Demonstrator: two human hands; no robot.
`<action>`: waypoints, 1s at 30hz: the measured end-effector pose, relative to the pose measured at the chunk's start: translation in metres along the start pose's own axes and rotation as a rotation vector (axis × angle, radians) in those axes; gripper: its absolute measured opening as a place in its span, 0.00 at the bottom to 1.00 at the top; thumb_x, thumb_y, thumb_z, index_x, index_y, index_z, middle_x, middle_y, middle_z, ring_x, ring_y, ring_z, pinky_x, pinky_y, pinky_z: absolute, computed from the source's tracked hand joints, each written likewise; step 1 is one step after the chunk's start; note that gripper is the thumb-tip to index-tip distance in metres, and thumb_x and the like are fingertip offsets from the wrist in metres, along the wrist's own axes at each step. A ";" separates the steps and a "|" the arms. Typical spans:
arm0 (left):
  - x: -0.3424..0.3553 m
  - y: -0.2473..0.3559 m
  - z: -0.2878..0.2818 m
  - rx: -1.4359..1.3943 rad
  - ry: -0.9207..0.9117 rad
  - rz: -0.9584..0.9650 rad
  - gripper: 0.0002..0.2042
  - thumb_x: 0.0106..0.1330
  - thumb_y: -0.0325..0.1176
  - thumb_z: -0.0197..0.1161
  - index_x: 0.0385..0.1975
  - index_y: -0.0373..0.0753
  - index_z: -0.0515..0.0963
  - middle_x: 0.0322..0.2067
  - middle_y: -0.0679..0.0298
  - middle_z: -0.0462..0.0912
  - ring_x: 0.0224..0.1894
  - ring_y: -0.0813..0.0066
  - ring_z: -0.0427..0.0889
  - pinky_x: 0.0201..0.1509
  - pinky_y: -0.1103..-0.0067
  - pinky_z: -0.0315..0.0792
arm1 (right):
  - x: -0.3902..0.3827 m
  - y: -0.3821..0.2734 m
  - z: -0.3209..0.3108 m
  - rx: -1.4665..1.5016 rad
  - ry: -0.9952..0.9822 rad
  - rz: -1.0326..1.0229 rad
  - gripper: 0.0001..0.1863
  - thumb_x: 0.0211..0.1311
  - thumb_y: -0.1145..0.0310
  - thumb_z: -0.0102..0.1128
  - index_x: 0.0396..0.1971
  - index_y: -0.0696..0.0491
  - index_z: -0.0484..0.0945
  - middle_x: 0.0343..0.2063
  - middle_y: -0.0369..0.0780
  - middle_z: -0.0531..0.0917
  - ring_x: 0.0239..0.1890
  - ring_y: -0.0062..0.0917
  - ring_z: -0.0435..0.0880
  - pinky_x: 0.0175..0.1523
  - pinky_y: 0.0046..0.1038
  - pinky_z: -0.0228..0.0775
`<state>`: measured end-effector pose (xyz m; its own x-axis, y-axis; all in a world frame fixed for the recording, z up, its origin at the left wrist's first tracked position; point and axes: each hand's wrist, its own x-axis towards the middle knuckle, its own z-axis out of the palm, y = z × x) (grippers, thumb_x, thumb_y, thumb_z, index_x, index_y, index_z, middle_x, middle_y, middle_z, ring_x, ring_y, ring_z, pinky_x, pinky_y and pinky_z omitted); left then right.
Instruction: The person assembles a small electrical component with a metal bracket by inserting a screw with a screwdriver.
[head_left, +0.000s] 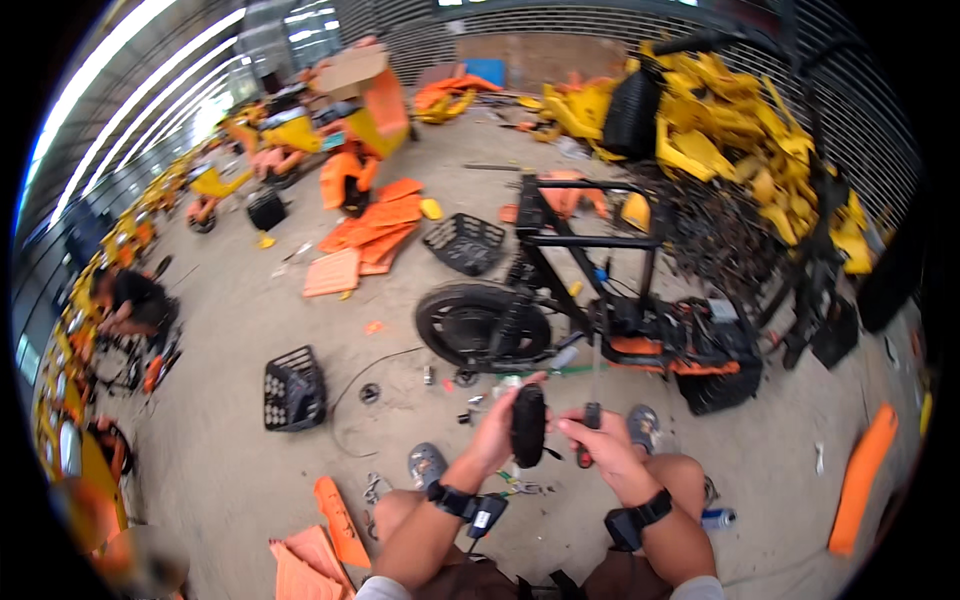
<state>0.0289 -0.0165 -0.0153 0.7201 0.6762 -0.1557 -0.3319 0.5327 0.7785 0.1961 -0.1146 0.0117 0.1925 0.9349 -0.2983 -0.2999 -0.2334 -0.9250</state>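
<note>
Frame [590, 241] sits on the floor [230, 350], mostly bare of covers; wheel [434, 325] and orange strip [635, 347] are on it, so work looks partway. Black part [528, 425] is apart from the frame, in the left hand [495, 432], grip curled around it. Right hand [608, 442]: grip closed on screwdriver [592, 412] handle, shaft upward; tip contact cannot be told. Loose bits [475, 404] lie nearby. Amount left: not determinable from this view.
</note>
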 end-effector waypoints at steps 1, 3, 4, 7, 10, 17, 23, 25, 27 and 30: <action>0.000 0.003 0.004 0.008 -0.036 0.014 0.27 0.76 0.52 0.36 0.68 0.43 0.60 0.37 0.58 0.81 0.41 0.71 0.80 0.50 0.76 0.73 | 0.000 0.000 0.000 0.028 -0.003 -0.027 0.12 0.58 0.69 0.69 0.39 0.58 0.81 0.24 0.31 0.79 0.24 0.12 0.75 0.24 0.15 0.62; 0.000 0.006 0.010 0.033 -0.028 0.021 0.27 0.76 0.51 0.38 0.68 0.44 0.60 0.37 0.58 0.81 0.40 0.70 0.81 0.50 0.76 0.73 | 0.003 0.000 0.000 0.041 0.009 -0.107 0.12 0.58 0.68 0.69 0.38 0.58 0.82 0.24 0.31 0.79 0.24 0.13 0.75 0.26 0.15 0.63; 0.000 0.007 0.013 0.053 0.017 -0.005 0.26 0.75 0.50 0.39 0.68 0.44 0.60 0.38 0.58 0.81 0.41 0.70 0.81 0.50 0.76 0.73 | 0.005 0.001 -0.001 0.054 0.026 -0.077 0.12 0.59 0.68 0.69 0.38 0.58 0.82 0.24 0.31 0.79 0.24 0.13 0.75 0.27 0.15 0.63; 0.002 0.005 0.017 0.087 0.063 -0.028 0.25 0.75 0.50 0.41 0.66 0.43 0.62 0.38 0.59 0.81 0.41 0.69 0.81 0.50 0.74 0.73 | 0.008 0.005 -0.006 0.107 -0.005 -0.107 0.11 0.59 0.67 0.69 0.36 0.58 0.82 0.24 0.32 0.80 0.24 0.13 0.75 0.28 0.15 0.64; 0.003 -0.001 0.019 0.110 0.006 -0.072 0.23 0.75 0.48 0.45 0.65 0.46 0.62 0.45 0.64 0.77 0.48 0.70 0.78 0.54 0.70 0.72 | 0.011 0.009 -0.006 0.162 -0.037 -0.144 0.11 0.58 0.68 0.70 0.36 0.58 0.82 0.25 0.34 0.82 0.24 0.13 0.76 0.29 0.16 0.66; -0.002 -0.003 0.014 0.236 0.043 -0.102 0.23 0.75 0.51 0.44 0.65 0.48 0.63 0.48 0.66 0.76 0.49 0.72 0.76 0.52 0.71 0.72 | 0.011 0.014 -0.004 0.164 -0.078 -0.034 0.11 0.58 0.72 0.68 0.40 0.59 0.82 0.24 0.33 0.81 0.24 0.15 0.77 0.29 0.17 0.66; -0.001 -0.006 0.016 0.187 0.066 -0.115 0.23 0.76 0.50 0.43 0.65 0.46 0.64 0.42 0.68 0.78 0.41 0.77 0.78 0.46 0.77 0.72 | 0.009 0.015 0.000 0.191 -0.079 -0.102 0.11 0.59 0.71 0.67 0.40 0.59 0.83 0.24 0.33 0.82 0.23 0.12 0.75 0.29 0.16 0.66; -0.001 -0.005 0.018 0.220 0.084 -0.114 0.23 0.77 0.49 0.43 0.65 0.46 0.65 0.43 0.67 0.79 0.41 0.76 0.78 0.46 0.77 0.73 | 0.010 0.016 0.001 0.104 -0.072 -0.164 0.11 0.60 0.70 0.67 0.39 0.59 0.83 0.26 0.33 0.82 0.23 0.12 0.75 0.27 0.16 0.65; -0.002 -0.006 0.018 0.232 0.085 -0.103 0.22 0.77 0.48 0.43 0.65 0.46 0.65 0.43 0.67 0.79 0.41 0.76 0.78 0.46 0.77 0.73 | 0.012 0.017 0.001 0.062 -0.059 -0.201 0.10 0.60 0.70 0.67 0.39 0.58 0.83 0.26 0.33 0.82 0.23 0.11 0.75 0.26 0.16 0.65; -0.004 -0.004 0.017 0.257 0.102 -0.119 0.21 0.77 0.46 0.45 0.65 0.46 0.65 0.44 0.67 0.79 0.42 0.78 0.78 0.46 0.77 0.73 | 0.012 0.017 0.000 0.046 -0.032 -0.206 0.08 0.59 0.70 0.67 0.37 0.58 0.83 0.24 0.33 0.82 0.23 0.11 0.75 0.26 0.16 0.64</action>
<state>0.0377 -0.0298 -0.0076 0.6754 0.6714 -0.3051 -0.0744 0.4736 0.8776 0.1930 -0.1074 -0.0074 0.2245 0.9697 -0.0961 -0.2997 -0.0251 -0.9537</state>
